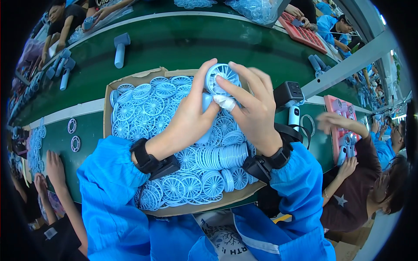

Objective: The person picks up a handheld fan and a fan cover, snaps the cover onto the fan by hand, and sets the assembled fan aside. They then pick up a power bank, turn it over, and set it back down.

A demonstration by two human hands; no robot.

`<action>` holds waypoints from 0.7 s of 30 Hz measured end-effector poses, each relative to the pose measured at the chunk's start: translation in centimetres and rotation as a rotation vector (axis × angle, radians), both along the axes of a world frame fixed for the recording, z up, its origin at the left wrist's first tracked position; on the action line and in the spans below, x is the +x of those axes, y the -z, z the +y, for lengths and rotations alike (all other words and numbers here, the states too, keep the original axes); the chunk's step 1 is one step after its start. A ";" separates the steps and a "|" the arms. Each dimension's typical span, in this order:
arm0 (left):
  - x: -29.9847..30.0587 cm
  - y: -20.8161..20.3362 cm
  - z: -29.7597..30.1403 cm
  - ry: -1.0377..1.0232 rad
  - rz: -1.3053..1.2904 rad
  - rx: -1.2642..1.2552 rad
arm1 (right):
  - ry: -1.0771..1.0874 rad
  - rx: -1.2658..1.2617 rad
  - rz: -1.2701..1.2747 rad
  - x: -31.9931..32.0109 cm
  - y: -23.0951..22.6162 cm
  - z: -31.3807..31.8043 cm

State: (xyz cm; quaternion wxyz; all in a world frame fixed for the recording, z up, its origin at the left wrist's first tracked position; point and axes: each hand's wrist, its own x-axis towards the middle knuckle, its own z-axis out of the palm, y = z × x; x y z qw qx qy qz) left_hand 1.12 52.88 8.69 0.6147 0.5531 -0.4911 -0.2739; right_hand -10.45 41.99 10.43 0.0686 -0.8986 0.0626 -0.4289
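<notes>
Even light falls on the fingers, some slightly blurred, while a ceiling lamp glares far right of them and warped edges blacken.

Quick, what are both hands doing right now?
Left hand: closed, holding the light-blue fan.
Right hand: closed on the same fan.

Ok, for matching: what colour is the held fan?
The held fan is light blue, shown in head view.

Your left hand and your right hand, a white wrap on its thumb, hold a light-blue fan above a cardboard box filled with spoked blue discs. Beyond stretches a green work surface.
</notes>
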 end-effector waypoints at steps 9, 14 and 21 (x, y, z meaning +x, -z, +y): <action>0.0 -1.2 0.4 0.122 0.231 -0.033 | -0.605 1.391 -0.156 0.8 0.4 0.1; 0.1 -1.2 0.0 0.041 0.217 0.034 | -0.593 1.280 -0.150 0.7 1.0 -0.4; -0.2 -0.7 -0.2 0.057 0.133 0.045 | -0.642 1.343 -0.233 0.4 1.2 -1.0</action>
